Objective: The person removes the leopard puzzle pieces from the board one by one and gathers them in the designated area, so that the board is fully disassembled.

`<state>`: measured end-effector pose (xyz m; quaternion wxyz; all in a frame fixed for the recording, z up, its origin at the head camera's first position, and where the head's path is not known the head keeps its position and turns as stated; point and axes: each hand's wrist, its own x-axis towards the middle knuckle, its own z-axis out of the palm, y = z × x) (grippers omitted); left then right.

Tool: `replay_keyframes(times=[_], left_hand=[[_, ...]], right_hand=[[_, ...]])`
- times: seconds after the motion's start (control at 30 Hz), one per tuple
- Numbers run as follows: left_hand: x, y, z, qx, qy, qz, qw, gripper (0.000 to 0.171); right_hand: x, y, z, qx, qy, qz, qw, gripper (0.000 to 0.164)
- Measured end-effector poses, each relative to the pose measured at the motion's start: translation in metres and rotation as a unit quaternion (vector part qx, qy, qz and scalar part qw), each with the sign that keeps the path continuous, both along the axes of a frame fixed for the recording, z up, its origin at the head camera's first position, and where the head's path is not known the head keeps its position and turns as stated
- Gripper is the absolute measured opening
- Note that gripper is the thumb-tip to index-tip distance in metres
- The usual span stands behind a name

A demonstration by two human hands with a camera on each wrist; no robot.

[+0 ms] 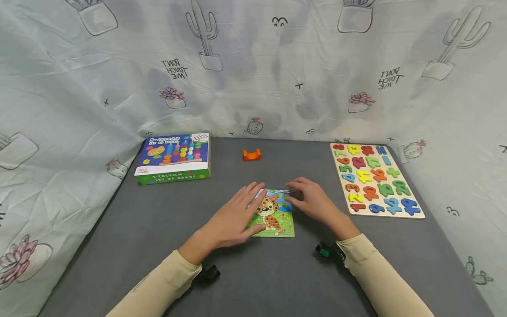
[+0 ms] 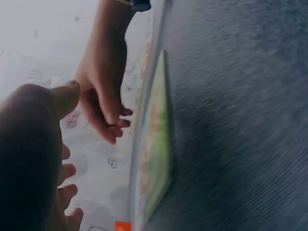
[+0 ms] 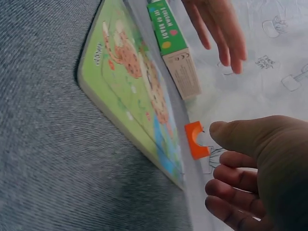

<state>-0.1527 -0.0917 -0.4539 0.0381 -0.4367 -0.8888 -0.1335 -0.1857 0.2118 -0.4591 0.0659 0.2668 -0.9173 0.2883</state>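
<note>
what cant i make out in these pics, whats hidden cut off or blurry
Left edge of the picture board, head view: covered by the left hand.
The board's picture, left wrist view: blurred and seen at a steep slant.
Orange piece, left wrist view: partly cut off by the bottom edge.
Small print on the bead box, right wrist view: too small to read.

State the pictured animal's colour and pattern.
The animal is mostly orange with dark spots, clearest from the head.

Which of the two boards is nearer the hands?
The spotted-animal board, close to the left hand and right hand; the letter-and-number board lies farther right.
</note>
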Motion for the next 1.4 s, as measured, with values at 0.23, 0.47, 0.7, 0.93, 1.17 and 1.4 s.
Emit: replay_keyframes(times=[0.23, 0.47, 0.7, 0.93, 1.17, 1.4], left_hand=[[0.003, 0.012, -0.015, -0.018, -0.010, -0.023, 0.9995, 0.082], [0.008, 0.018, -0.020, -0.058, -0.030, -0.016, 0.9977, 0.074], [0.008, 0.019, -0.025, -0.097, -0.024, -0.017, 0.9949, 0.070], [0.008, 0.018, -0.026, -0.114, -0.031, -0.011, 0.9930, 0.072], [0.005, 0.012, -0.025, -0.111, -0.046, -0.009, 0.9927, 0.073], [0.001, -0.006, -0.022, -0.099, -0.054, -0.013, 0.9935, 0.073]], right_hand=[[-0.004, -0.005, -0.010, -0.003, -0.019, 0.004, 1.000, 0.033], [-0.005, -0.006, -0.022, 0.001, -0.034, -0.012, 0.999, 0.034], [-0.004, -0.006, -0.023, 0.008, -0.032, -0.028, 0.999, 0.033], [-0.004, -0.009, -0.020, 0.022, -0.034, -0.032, 0.999, 0.030], [-0.007, -0.014, -0.019, 0.028, -0.037, -0.033, 0.998, 0.028], [-0.013, -0.029, -0.020, 0.039, -0.048, -0.023, 0.998, 0.031]])
